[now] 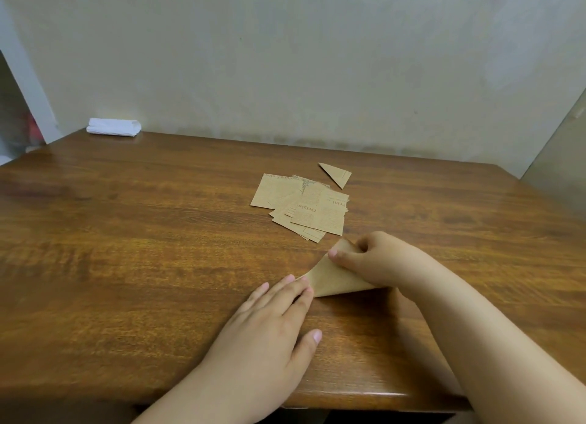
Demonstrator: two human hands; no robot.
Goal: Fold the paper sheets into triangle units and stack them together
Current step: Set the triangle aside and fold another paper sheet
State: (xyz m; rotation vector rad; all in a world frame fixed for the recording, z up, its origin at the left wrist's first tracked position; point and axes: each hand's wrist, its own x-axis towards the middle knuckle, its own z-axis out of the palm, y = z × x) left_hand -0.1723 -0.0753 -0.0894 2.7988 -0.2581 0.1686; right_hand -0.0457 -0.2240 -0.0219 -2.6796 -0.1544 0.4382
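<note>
The desk is brown wood with a strong grain, set against a pale wall. A loose pile of sheets, tan with newspaper print, lies overlapping right of its middle. Just beyond the pile, apart from it, lies one folded triangle. A white folded cloth sits at the far left corner. Near the front edge a sheet lies partly lifted, and the left hand rests flat on the wood.
</note>
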